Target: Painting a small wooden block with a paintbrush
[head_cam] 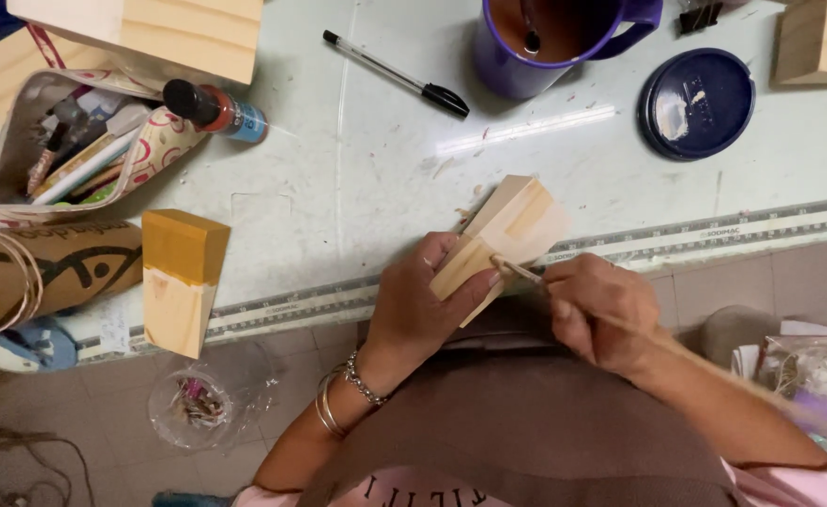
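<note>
At the far left an open pencil case [76, 141] lies on the pale table [338, 188], with a half-painted ochre wooden block [181, 282] near the table's edge. The left hand [413, 310] grips a bare wooden block [507, 230] over that edge. Just right, the right hand [601, 314] pinches a thin brush [519, 270], its tip touching the block.

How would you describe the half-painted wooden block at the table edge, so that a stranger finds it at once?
Start at the pale green table and follow its near edge to the left, past the left hand. The half-painted wooden block overhangs that edge, beside the patterned pencil case. Unlike the bare pine blocks nearby, its upper half is mustard yellow.
</note>
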